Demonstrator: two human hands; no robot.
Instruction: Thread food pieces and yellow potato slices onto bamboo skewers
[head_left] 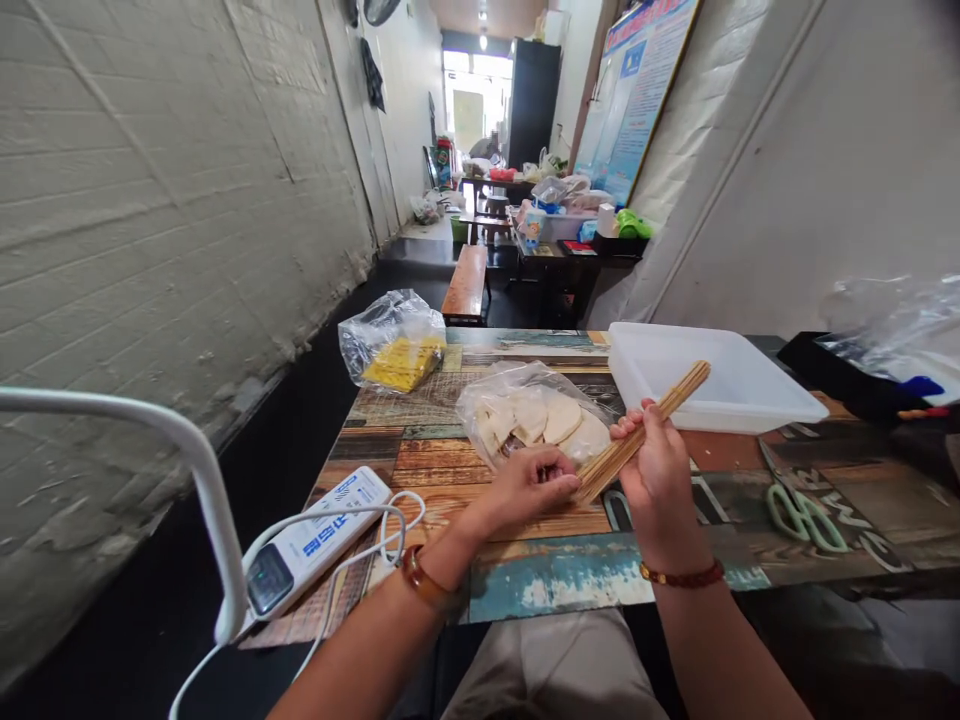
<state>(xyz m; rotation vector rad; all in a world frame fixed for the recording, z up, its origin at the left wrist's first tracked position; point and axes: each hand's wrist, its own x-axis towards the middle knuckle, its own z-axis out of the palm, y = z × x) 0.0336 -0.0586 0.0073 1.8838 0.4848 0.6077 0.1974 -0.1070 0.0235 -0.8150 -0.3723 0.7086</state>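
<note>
Above the table (525, 580) edge, R hand (660, 475) clamps bamboo skewer bundle (675, 392); L hand (529, 487) fingers pinch its lower end. Risk: grip loosens, skewers prob. slide out & scatter.

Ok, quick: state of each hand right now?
Left hand: shut, pinching the lower end of the skewer bundle.
Right hand: shut around the same bundle's middle.

2 bags: yellow bag (394, 345), pale bag (525, 410). 1 tray (720, 385), 1 skewer bundle (667, 405) centre, 1 scissors (806, 515) lower right, 1 power strip (315, 540) lower left.
</note>
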